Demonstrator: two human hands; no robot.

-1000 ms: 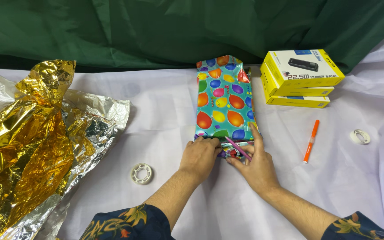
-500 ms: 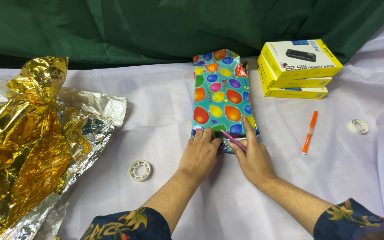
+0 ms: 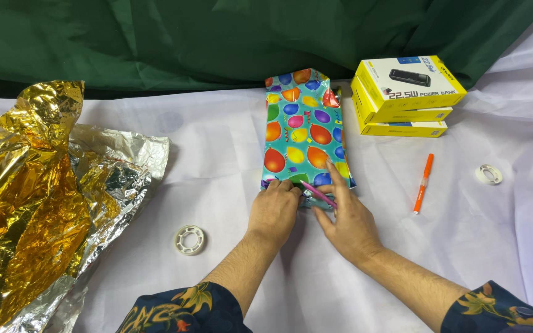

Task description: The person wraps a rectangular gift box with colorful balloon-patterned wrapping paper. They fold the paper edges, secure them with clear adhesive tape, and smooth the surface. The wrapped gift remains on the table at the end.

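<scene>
White cloth, balloon-patterned parcel, yellow boxes

A long rectangular package wrapped in teal paper printed with balloons in orange, yellow, pink, purple and blue lies lengthwise at the middle of the worktop, its far end crumpled against the green cloth. Its near end is loosely folded. Just to its right, apart from it, stand 2 flat yellow boxes, stacked 1 on the other; the top lid has a white panel picturing a black oblong device.
</scene>
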